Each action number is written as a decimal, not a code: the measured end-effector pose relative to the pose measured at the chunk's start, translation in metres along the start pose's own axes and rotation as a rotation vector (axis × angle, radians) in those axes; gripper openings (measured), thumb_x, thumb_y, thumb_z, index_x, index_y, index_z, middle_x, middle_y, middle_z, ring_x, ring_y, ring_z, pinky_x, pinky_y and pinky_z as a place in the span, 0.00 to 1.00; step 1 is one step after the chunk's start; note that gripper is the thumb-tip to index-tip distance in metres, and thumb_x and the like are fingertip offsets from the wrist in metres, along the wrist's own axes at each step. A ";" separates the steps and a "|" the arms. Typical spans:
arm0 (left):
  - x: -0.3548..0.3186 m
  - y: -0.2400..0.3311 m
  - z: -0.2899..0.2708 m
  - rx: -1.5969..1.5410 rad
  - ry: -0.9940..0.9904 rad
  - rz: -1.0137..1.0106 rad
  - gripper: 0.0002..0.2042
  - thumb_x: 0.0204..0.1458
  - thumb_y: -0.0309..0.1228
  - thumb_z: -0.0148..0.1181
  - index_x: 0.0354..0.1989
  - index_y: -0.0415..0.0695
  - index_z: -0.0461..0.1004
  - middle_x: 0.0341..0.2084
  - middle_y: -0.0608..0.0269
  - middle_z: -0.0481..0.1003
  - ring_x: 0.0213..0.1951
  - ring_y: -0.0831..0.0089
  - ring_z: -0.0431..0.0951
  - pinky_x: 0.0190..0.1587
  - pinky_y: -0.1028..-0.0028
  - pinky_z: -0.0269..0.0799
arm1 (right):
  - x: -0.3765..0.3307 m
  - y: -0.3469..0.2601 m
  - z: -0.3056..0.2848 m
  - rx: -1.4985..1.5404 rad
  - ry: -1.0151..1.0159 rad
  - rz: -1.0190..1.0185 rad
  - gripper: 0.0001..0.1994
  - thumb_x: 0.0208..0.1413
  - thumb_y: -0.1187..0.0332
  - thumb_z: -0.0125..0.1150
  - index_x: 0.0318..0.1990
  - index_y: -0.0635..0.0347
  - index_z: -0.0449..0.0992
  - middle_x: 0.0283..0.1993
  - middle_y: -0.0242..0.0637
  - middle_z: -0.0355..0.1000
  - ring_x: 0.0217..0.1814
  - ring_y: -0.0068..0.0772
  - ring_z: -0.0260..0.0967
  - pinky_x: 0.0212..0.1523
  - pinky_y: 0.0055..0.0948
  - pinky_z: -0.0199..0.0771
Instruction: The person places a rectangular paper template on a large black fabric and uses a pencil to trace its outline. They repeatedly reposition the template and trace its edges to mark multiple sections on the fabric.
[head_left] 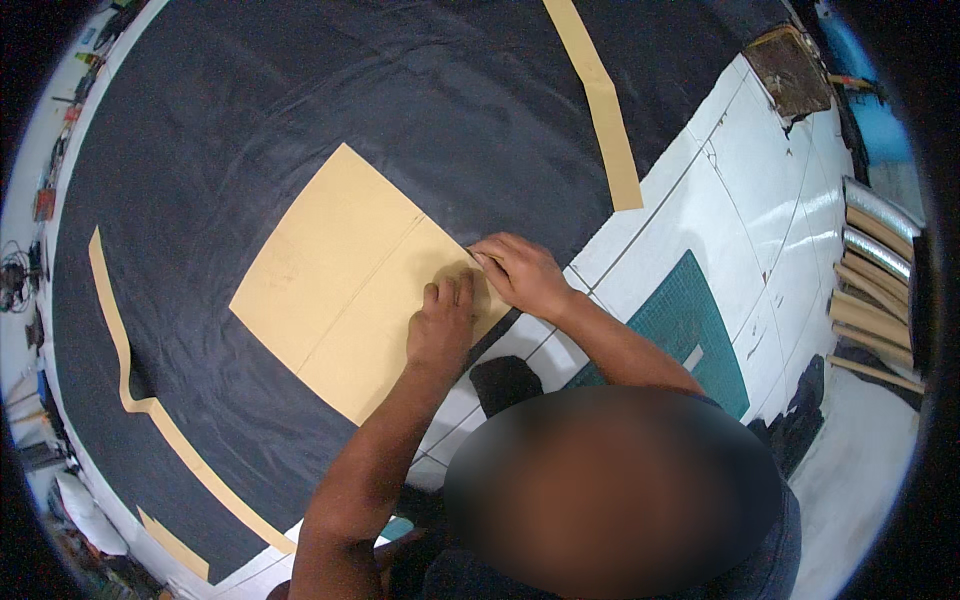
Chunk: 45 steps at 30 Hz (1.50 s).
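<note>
A large tan card sheet with a ruled line across it lies flat on black, leather-like material. My left hand rests on the card near its right corner, fingers bent and tips pressing down, holding nothing. Beside it, my right hand is closed in a pinch at the card's upper right edge. A small dark tip shows at its fingertips, but the thing itself is mostly hidden by the fingers.
Tan strips lie on the black material, one at the upper right and one along the left. A green cutting mat lies on white tiles. A brown block and rolled tan sheets are at the right.
</note>
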<state>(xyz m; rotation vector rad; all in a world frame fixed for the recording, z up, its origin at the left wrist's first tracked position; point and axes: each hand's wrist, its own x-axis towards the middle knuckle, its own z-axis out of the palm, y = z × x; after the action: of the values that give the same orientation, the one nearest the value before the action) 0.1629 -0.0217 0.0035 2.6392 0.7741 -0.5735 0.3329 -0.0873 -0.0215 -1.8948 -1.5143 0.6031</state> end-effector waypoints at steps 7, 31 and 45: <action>0.008 -0.005 -0.004 -0.036 0.056 -0.079 0.35 0.53 0.46 0.66 0.69 0.58 0.59 0.71 0.29 0.43 0.71 0.34 0.51 0.47 0.59 0.83 | 0.011 -0.003 -0.003 -0.093 0.000 -0.188 0.10 0.59 0.67 0.58 0.45 0.58 0.76 0.45 0.42 0.74 0.49 0.48 0.74 0.48 0.44 0.77; 0.011 -0.001 -0.018 -0.066 -0.056 -0.093 0.38 0.50 0.40 0.70 0.69 0.55 0.56 0.70 0.23 0.41 0.70 0.28 0.50 0.50 0.58 0.82 | 0.200 -0.009 0.050 -0.248 0.102 -0.467 0.11 0.58 0.69 0.55 0.47 0.56 0.76 0.44 0.39 0.75 0.47 0.44 0.76 0.44 0.43 0.79; -0.005 -0.021 0.012 -0.224 0.299 -0.011 0.34 0.49 0.43 0.70 0.64 0.51 0.65 0.71 0.32 0.48 0.70 0.36 0.56 0.55 0.59 0.78 | 0.106 -0.008 0.006 0.083 0.031 -0.030 0.14 0.65 0.69 0.48 0.50 0.65 0.78 0.51 0.48 0.77 0.54 0.44 0.75 0.56 0.40 0.73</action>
<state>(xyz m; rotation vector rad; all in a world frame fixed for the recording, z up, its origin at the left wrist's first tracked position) 0.1434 -0.0126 -0.0087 2.5399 0.8811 -0.0853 0.3483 0.0183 -0.0159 -1.8082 -1.4731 0.6112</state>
